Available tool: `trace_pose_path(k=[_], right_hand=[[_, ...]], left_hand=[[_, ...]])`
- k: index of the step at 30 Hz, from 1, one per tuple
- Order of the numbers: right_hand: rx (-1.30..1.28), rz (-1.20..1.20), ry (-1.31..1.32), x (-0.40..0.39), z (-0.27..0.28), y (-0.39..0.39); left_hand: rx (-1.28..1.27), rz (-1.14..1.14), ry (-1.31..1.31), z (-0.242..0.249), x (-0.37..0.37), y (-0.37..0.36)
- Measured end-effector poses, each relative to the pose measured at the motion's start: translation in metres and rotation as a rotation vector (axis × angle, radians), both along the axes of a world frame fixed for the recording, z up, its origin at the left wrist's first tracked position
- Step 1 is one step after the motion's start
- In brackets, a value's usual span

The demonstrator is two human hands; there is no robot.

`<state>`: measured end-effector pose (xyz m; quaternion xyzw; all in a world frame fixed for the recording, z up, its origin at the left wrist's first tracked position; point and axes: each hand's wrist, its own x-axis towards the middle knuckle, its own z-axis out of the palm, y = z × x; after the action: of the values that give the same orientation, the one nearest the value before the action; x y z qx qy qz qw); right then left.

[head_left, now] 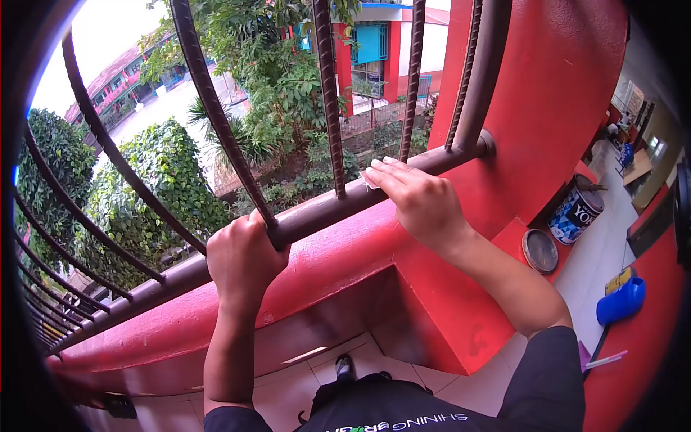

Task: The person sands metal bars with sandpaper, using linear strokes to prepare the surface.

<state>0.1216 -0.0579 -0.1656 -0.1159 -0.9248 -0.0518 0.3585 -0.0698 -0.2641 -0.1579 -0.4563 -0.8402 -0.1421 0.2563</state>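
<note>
A brown metal rail point(309, 222) with twisted upright bars point(214, 108) runs across in front of me above a red wall ledge point(338, 252). My left hand point(245, 261) is closed around the rail beside the foot of one bar. Farther right, my right hand point(423, 198) lies over the top of the rail, fingers together and stretched toward the far side. Under its fingers is a small whitish piece point(369, 180), perhaps folded paper or cloth, pressed against the rail. Most of that piece is hidden by the hand.
On the right stand a blue and white paint can point(574, 214) and a round lid or tin point(540, 251). A blue plastic container point(621, 301) lies farther right. Below is a tiled floor point(288, 385). Beyond the bars are bushes point(144, 187) and buildings.
</note>
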Motion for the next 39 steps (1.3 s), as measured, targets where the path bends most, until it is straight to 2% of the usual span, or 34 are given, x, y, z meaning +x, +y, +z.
trace_pose_path(k=[1, 4, 5, 7, 11, 16, 19, 23, 27, 28, 29, 31, 32, 33, 36, 39], right_hand=[[-0.001, -0.006, -0.004, 0.000, -0.001, -0.009], [0.226, -0.012, 0.004, -0.003, -0.006, -0.038], [0.223, -0.013, 0.001, -0.004, -0.004, -0.028], [-0.056, -0.012, -0.014, -0.003, 0.002, -0.002], [0.076, 0.016, 0.034, -0.006, -0.005, -0.037], [-0.029, 0.102, 0.018, -0.012, 0.004, -0.004], [-0.122, 0.073, -0.101, 0.006, 0.024, -0.039], [-0.051, 0.024, -0.038, -0.012, 0.007, -0.011], [-0.033, 0.025, -0.071, -0.002, 0.013, -0.037], [0.060, 0.041, -0.025, -0.005, 0.009, -0.031], [0.058, 0.041, -0.027, -0.008, 0.008, -0.023], [-0.135, 0.068, -0.037, -0.011, 0.009, -0.008], [0.019, 0.053, 0.005, -0.012, 0.005, -0.013], [0.027, 0.043, 0.008, -0.009, 0.002, -0.021], [-0.116, 0.015, -0.049, -0.004, 0.006, -0.037], [-0.083, 0.022, -0.012, -0.010, 0.003, -0.018]], left_hand=[[-0.001, -0.006, -0.004, 0.000, 0.000, 0.000], [0.029, -0.006, -0.009, -0.001, 0.000, 0.001], [0.026, -0.007, -0.011, -0.001, 0.000, 0.001], [0.020, 0.012, -0.007, 0.000, 0.002, 0.001], [0.007, -0.006, 0.023, 0.003, 0.005, 0.000], [0.010, 0.000, 0.027, 0.002, 0.006, 0.000], [0.022, 0.008, 0.017, 0.002, 0.003, 0.002], [0.024, 0.031, -0.001, 0.000, 0.004, 0.002], [0.043, 0.018, -0.020, -0.002, 0.002, 0.003], [0.040, 0.009, 0.005, 0.002, 0.005, 0.001], [0.033, -0.001, 0.034, 0.003, 0.007, 0.000], [0.030, 0.006, 0.040, 0.004, 0.009, -0.001], [0.032, 0.015, 0.045, 0.004, 0.009, 0.000], [0.040, 0.006, 0.048, 0.005, 0.009, 0.002], [0.043, 0.011, 0.047, 0.003, 0.008, 0.001], [0.027, 0.029, 0.052, 0.003, 0.009, 0.001]])
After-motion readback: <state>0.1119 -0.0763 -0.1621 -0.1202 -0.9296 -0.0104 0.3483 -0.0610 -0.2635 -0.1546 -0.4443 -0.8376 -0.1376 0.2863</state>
